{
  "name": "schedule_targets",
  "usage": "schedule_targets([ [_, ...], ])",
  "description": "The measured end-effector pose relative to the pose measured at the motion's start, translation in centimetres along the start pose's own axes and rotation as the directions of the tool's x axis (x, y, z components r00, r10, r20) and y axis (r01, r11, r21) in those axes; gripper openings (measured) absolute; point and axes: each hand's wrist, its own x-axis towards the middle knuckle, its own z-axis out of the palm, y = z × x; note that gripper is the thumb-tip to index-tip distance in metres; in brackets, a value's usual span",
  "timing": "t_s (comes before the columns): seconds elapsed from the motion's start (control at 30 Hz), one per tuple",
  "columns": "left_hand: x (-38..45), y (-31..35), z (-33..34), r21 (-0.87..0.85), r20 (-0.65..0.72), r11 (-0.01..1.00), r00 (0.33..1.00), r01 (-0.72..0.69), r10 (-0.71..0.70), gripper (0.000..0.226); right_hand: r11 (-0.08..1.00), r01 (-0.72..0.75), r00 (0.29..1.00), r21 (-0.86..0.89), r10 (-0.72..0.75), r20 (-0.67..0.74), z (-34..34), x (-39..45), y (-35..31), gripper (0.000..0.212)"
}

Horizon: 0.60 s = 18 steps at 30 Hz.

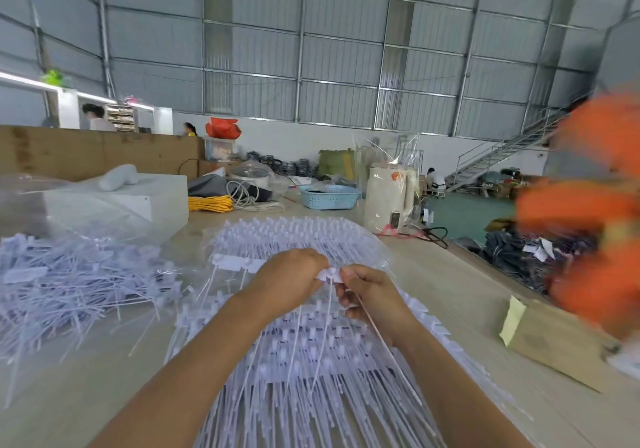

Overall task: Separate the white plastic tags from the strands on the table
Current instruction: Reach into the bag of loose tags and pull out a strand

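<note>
Both hands work above the table [460,281]: the left hand [287,281] and right hand [367,295] together pinch one white tag [328,273], its strand [327,323] hanging down. A loose heap [79,284] of separated pieces lies to the left; the big joined bundle [311,361] beneath looks mostly unworked, so much seems left.

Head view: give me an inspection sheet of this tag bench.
Surface: pale table, partly under clear plastic.
Job's things: joined tags and strands in front; loose tag pile at left.
Clutter: blue basket, cream kettle, cardboard box.
Hands: left hand and right hand both pinch one white tag.
Cables: yellow cord coil; black cord.
Surroundings: warehouse; blurred orange figure at right.
</note>
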Motion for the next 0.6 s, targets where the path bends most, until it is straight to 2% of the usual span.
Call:
schedule_targets([
  [0.1, -0.2, 0.3, 0.4, 0.18, 0.001, 0.983, 0.999, -0.043, 0.044, 0.024, 0.997, -0.004, 1.0, -0.071, 0.006, 0.026, 0.2, 0.0, 0.4, 0.03],
  [0.2, -0.1, 0.0, 0.7, 0.175, 0.066, 0.983, 0.997, -0.055, 0.044, 0.028, 0.993, 0.026, 0.999, -0.113, -0.029, -0.025, -0.1, 0.3, 0.5, 0.03],
  [0.33, -0.1, -0.5, 0.4, -0.078, 0.177, 0.996, 0.982, -0.046, 0.059, 0.028, 0.983, 0.076, 0.995, -0.168, -0.085, -0.045, 0.0, 0.3, 0.9, 0.038],
  [0.4, -0.3, -1.1, 0.1, -0.316, 0.237, 0.949, 0.969, 0.01, 0.068, 0.037, 0.979, 0.088, 0.993, -0.185, -0.1, -0.057, 0.1, 0.3, 0.6, 0.038],
  [0.43, -0.5, -1.5, -0.1, -0.413, 0.281, 0.909, 0.958, 0.059, 0.065, 0.043, 0.984, 0.078, 0.986, -0.16, -0.101, -0.136, -0.5, 0.5, 0.1, 0.034],
  [0.47, -0.7, -2.0, -0.2, -0.454, 0.346, 0.885, 0.936, 0.104, 0.067, 0.048, 0.997, 0.044, 0.959, -0.067, -0.061, -0.277, -1.8, 0.7, -0.4, 0.027],
  [0.5, -1.0, -2.4, -0.1, -0.441, 0.399, 0.887, 0.915, 0.138, 0.056, 0.048, 0.993, 0.033, 0.915, 0.115, 0.016, -0.402, -3.6, 0.7, -0.9, 0.019],
  [0.53, -1.2, -2.6, 0.1, -0.41, 0.419, 0.897, 0.908, 0.164, 0.026, 0.044, 0.944, 0.092, 0.885, 0.317, 0.069, -0.461, -5.7, 0.6, -1.2, 0.014],
  [0.6, -1.2, -2.8, 1.0, -0.402, 0.354, 0.89, 0.933, 0.215, -0.065, 0.03, 0.755, 0.262, 0.888, 0.601, 0.055, -0.456, -8.1, -0.2, -1.2, 0.013],
])
